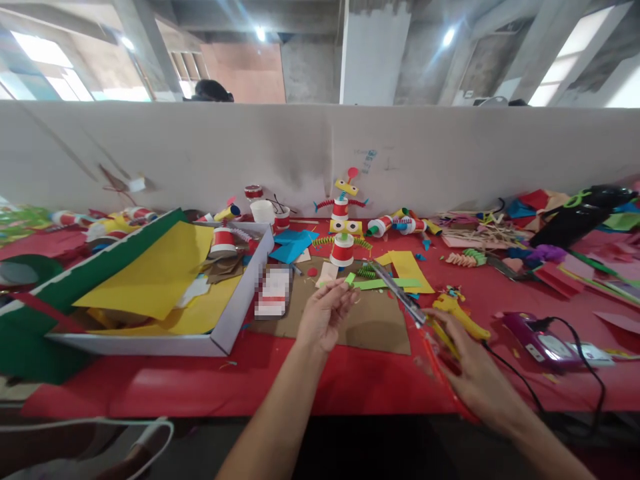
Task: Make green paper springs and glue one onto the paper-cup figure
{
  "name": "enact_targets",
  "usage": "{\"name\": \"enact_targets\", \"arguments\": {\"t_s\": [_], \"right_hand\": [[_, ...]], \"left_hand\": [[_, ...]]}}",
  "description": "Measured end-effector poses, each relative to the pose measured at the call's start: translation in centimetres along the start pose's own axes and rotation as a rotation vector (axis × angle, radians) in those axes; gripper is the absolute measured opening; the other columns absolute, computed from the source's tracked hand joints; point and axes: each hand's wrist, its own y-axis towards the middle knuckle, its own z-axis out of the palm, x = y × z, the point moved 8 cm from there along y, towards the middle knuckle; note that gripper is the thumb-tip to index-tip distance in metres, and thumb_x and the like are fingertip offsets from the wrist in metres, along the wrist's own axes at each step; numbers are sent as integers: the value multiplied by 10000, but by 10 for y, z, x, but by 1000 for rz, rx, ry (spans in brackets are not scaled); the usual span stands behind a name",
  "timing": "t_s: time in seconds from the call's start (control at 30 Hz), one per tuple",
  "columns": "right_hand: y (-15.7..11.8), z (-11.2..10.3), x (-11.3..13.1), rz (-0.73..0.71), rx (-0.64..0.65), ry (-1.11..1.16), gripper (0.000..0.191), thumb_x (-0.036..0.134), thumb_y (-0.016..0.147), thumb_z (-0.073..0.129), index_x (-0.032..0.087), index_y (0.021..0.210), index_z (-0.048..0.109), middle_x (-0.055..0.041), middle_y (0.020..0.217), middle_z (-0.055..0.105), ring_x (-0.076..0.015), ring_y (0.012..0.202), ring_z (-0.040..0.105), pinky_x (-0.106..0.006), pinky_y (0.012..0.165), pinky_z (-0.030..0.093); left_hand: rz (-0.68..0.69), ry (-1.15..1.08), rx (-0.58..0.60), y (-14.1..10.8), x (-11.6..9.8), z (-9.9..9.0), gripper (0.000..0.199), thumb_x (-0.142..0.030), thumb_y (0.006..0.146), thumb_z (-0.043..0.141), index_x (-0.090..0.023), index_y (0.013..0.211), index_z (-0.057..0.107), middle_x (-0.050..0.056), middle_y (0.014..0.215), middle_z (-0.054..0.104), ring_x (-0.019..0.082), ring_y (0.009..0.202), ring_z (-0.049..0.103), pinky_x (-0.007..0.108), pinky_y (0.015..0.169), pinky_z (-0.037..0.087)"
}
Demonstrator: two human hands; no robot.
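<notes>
Over the brown cardboard (370, 327), my left hand (327, 310) is closed, pinching a small piece of green paper (351, 278) between thumb and fingertips. My right hand (467, 367) grips scissors (400, 293) by their red and yellow handles, blades pointing up and left, apart from the green piece. A longer green paper strip (395, 284) lies behind my left hand, beside a yellow paper sheet (415, 270) and a coiled dark green strip (367, 271). Beyond them two paper-cup figures stand upright, the nearer cup figure (343, 252) with big paper eyes.
A box (235, 307) with yellow paper (155, 273) stands on the left. At right are a yellow glue gun (463, 317), a purple device (540, 343) with a black cord, paper scraps and a black bottle (575, 217). A pale partition (200, 153) rises behind the red table (350, 393).
</notes>
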Motion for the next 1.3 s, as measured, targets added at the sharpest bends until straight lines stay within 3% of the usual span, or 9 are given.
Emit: {"name": "enact_targets", "arguments": {"t_s": [0.13, 0.53, 0.87, 1.07, 1.17, 1.3], "right_hand": [[-23, 19, 17, -21, 46, -34, 652, 375, 696, 644, 260, 1279, 375, -101, 1221, 579, -281, 1072, 588, -374, 813, 523], [-35, 12, 22, -66, 22, 59, 482, 341, 784, 565, 294, 1257, 488, -85, 1098, 646, -276, 990, 635, -386, 798, 535], [-39, 10, 19, -120, 44, 25, 524, 363, 785, 607, 292, 1283, 461, -63, 1146, 630, -256, 1052, 603, -359, 820, 531], [-43, 20, 11, 41, 168, 233, 438, 362, 841, 528, 275, 1268, 477, -46, 1069, 675, -205, 846, 685, -296, 736, 551], [-26, 18, -9, 177, 161, 177, 412, 386, 832, 523, 261, 1224, 524, -46, 1006, 703, -217, 814, 690, -305, 699, 545], [40, 4, -43, 273, 69, -179, 420, 425, 795, 524, 223, 1161, 572, -95, 1014, 697, -285, 927, 653, -357, 717, 505]], "left_hand": [[44, 1, 22, -23, 3, 7, 129, -63, 693, 675, -95, 816, 650, 63, 800, 709, 161, 747, 690, 238, 720, 571], [61, 69, 20, -47, 10, 8, 159, -106, 628, 741, -113, 752, 643, 21, 732, 682, 107, 665, 659, 210, 675, 557], [99, 106, 16, -51, 10, 5, 165, -126, 610, 755, -111, 746, 663, 28, 759, 684, 118, 702, 656, 230, 697, 551], [98, 128, 41, -48, 12, 7, 169, -120, 635, 739, -102, 792, 677, 48, 789, 695, 138, 748, 671, 233, 747, 551], [96, 129, 56, -44, 12, 2, 187, -121, 650, 730, -113, 829, 677, 44, 783, 694, 160, 790, 679, 221, 744, 552], [27, 118, 3, -36, 17, -13, 206, -58, 685, 681, -123, 880, 675, 24, 755, 677, 121, 726, 675, 160, 663, 552]]}}
